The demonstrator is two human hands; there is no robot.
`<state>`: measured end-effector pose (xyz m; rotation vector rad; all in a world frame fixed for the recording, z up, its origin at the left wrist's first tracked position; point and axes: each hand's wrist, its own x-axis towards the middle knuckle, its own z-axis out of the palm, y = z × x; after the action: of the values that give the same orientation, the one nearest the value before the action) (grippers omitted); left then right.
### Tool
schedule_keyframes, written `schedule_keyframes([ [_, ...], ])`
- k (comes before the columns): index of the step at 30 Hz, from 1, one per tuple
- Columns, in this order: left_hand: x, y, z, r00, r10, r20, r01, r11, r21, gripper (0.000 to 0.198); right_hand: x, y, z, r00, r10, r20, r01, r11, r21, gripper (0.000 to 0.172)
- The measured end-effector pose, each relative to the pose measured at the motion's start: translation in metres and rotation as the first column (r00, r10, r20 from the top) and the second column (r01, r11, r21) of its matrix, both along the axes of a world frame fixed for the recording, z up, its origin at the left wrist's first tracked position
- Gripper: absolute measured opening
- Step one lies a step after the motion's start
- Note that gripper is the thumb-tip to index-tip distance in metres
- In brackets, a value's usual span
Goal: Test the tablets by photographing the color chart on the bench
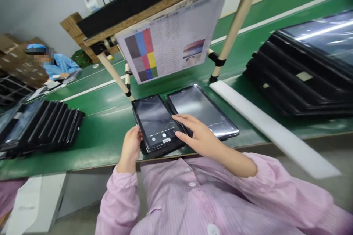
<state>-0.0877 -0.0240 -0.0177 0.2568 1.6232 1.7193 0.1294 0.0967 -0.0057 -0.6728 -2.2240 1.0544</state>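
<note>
A black tablet lies in front of me, its screen lit with a row of small labels and a round white button along the near end. My left hand grips its left edge, fingers curled round the side. Over its right edge reaches my right hand, fingers stretched out and apart, thumb and forefinger at the screen's border. A second tablet lies beside it on the right, partly covered by that hand. Under the first tablet's near end a dark edge shows; I cannot tell what it belongs to.
Stacks of tablets in black trays stand on the green bench: a left stack and a right stack. A long white strip overhangs the front edge. A pipe-legged shelf with a printed chart stands ahead. A co-worker sits far left.
</note>
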Motion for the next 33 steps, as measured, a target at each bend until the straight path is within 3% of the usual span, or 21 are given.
schedule_keyframes([
  [7, 0.036, 0.009, -0.004, 0.994, -0.01, 0.113, -0.016, 0.973, 0.229, 0.051, -0.017, 0.009, 0.005, 0.994, 0.087, -0.061, -0.083, 0.994, 0.066, 0.041],
  [12, 0.041, -0.013, 0.019, 0.993, -0.051, 0.103, 0.014, 0.944, 0.329, 0.052, -0.01, 0.024, 0.019, 0.994, -0.09, -0.07, 0.093, 0.995, 0.044, 0.055],
  [17, 0.048, -0.02, 0.052, 0.997, -0.073, -0.01, 0.069, 0.881, 0.468, 0.044, -0.004, 0.016, 0.037, 0.944, -0.042, -0.328, -0.023, 0.981, -0.192, 0.054],
  [19, 0.052, -0.014, 0.057, 0.995, -0.027, -0.099, 0.072, 0.873, 0.483, 0.043, -0.006, 0.012, 0.041, 0.889, -0.096, -0.449, -0.068, 0.939, -0.336, 0.056],
  [22, 0.061, -0.001, 0.051, 0.953, 0.128, -0.274, 0.036, 0.853, 0.521, 0.045, -0.01, 0.014, 0.041, 0.838, -0.198, -0.508, -0.124, 0.838, -0.532, 0.068],
  [25, 0.07, 0.006, 0.039, 0.846, 0.241, -0.475, 0.069, 0.835, 0.547, 0.067, -0.011, 0.021, 0.037, 0.858, -0.163, -0.486, -0.233, 0.721, -0.653, 0.08],
  [27, 0.075, 0.006, 0.034, 0.694, 0.236, -0.681, 0.144, 0.881, 0.451, 0.09, -0.009, 0.027, 0.034, 0.868, -0.096, -0.487, -0.306, 0.668, -0.678, 0.085],
  [30, 0.081, 0.004, 0.031, 0.414, 0.174, -0.894, 0.114, 0.964, 0.24, 0.115, -0.007, 0.031, 0.032, 0.87, -0.081, -0.487, -0.327, 0.646, -0.69, 0.086],
  [33, 0.084, 0.005, 0.031, 0.308, 0.159, -0.938, 0.024, 0.984, 0.175, 0.127, -0.006, 0.032, 0.031, 0.877, -0.071, -0.475, -0.328, 0.635, -0.699, 0.086],
])
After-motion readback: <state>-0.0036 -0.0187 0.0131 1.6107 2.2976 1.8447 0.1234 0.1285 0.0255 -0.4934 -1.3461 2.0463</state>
